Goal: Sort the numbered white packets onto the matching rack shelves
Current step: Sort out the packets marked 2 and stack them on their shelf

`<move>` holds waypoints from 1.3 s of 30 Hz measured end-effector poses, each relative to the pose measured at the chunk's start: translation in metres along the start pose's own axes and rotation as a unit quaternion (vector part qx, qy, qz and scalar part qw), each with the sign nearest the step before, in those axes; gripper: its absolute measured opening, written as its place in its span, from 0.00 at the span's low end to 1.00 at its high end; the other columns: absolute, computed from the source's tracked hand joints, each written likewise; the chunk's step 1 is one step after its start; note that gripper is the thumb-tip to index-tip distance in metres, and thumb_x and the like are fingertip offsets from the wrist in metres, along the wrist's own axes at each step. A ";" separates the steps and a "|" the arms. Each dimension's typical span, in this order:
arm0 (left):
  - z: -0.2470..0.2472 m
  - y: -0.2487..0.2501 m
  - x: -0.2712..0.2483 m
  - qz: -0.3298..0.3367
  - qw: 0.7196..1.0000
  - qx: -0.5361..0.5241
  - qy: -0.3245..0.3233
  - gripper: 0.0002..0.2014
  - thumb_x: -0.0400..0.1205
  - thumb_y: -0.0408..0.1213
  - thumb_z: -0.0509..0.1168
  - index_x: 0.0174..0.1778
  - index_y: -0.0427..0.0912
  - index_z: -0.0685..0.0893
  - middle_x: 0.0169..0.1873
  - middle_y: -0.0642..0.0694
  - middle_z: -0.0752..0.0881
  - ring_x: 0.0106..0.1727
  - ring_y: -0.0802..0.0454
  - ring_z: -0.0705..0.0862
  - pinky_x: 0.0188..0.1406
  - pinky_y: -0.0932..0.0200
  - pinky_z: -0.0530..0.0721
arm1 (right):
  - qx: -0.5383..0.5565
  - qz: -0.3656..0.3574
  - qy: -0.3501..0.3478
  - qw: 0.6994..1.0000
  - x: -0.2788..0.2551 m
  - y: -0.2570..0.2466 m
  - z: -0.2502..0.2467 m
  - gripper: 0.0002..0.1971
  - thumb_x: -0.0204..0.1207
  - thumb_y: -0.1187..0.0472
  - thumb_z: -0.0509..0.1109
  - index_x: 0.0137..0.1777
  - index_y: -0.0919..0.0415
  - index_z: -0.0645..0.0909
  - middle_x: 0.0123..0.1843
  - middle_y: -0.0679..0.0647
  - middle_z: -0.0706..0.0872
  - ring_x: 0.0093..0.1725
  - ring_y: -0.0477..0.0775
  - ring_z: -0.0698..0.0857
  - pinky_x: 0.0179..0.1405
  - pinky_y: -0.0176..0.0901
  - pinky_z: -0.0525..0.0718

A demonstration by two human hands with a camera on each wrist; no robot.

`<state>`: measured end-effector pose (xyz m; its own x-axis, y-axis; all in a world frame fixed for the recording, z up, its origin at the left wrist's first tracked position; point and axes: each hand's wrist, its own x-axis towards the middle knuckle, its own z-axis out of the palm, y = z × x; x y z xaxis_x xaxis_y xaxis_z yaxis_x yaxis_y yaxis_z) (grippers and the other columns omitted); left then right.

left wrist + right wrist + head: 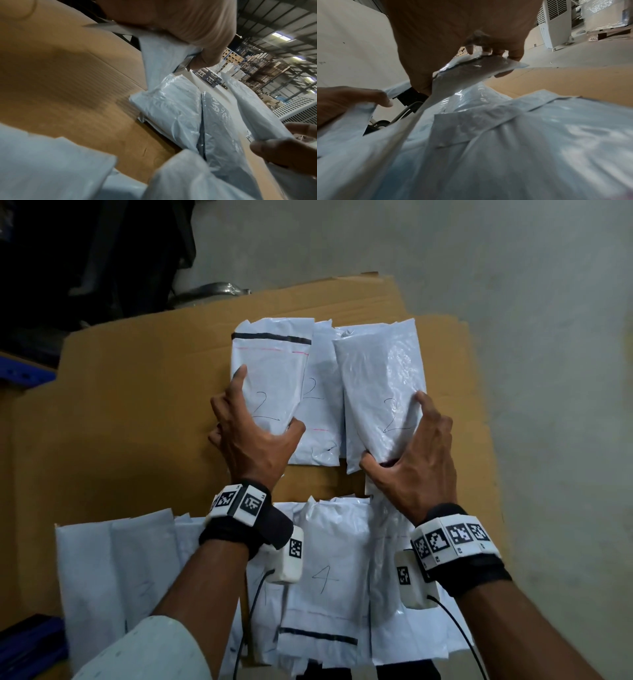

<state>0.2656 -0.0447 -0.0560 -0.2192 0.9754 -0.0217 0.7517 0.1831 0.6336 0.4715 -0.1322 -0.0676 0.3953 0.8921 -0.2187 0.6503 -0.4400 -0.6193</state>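
Three white packets marked 2 lie side by side on a brown cardboard sheet (137, 392). My left hand (255, 426) grips the left packet (270, 378), thumb on its near right edge and fingers along its left side. My right hand (414, 450) grips the right packet (380, 385), thumb at its near corner, fingers on its right edge. The middle packet (318, 392) lies partly under both. In the left wrist view my left hand (197, 44) pinches the left packet (163, 59). In the right wrist view my right hand (462, 44) holds the right packet (471, 73) lifted at its near end.
Nearer to me lies a second row of white packets, one marked 4 (325, 573), under my wrists. A blue frame (24, 371) shows at the left edge. Grey floor (513, 285) lies to the right and beyond; dark objects (85, 251) stand at the far left.
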 end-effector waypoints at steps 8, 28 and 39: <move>-0.048 0.009 -0.021 0.029 0.998 -0.044 0.027 0.48 0.64 0.48 0.81 0.81 0.55 0.67 0.68 0.50 0.72 0.63 0.62 0.68 0.66 0.48 0.66 | 0.009 -0.019 0.061 0.998 -0.030 -0.017 -0.025 0.56 0.61 0.40 0.82 0.86 0.50 0.56 0.75 0.54 0.66 0.71 0.59 0.74 0.50 0.55 0.86; -0.332 0.101 -0.160 0.113 0.984 -0.120 0.062 0.48 0.61 0.57 0.76 0.80 0.59 0.66 0.62 0.65 0.67 0.59 0.61 0.70 0.65 0.30 0.76 | 0.041 -0.027 0.144 0.988 -0.218 -0.160 -0.195 0.56 0.60 0.47 0.86 0.85 0.51 0.57 0.74 0.57 0.68 0.73 0.64 0.71 0.64 0.68 0.83; -0.385 0.095 -0.247 0.035 0.976 -0.126 0.177 0.49 0.61 0.58 0.75 0.80 0.61 0.65 0.64 0.66 0.66 0.65 0.53 0.72 0.67 0.26 0.75 | 0.047 -0.154 0.112 0.980 -0.257 -0.176 -0.223 0.56 0.62 0.49 0.87 0.85 0.55 0.57 0.75 0.54 0.66 0.76 0.67 0.69 0.68 0.71 0.81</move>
<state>0.1517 -0.3158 0.3077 -0.4064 0.8733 0.2688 0.6061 0.0375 0.7945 0.3999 -0.3068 0.2660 0.3285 0.9317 0.1550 0.7027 -0.1314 -0.6993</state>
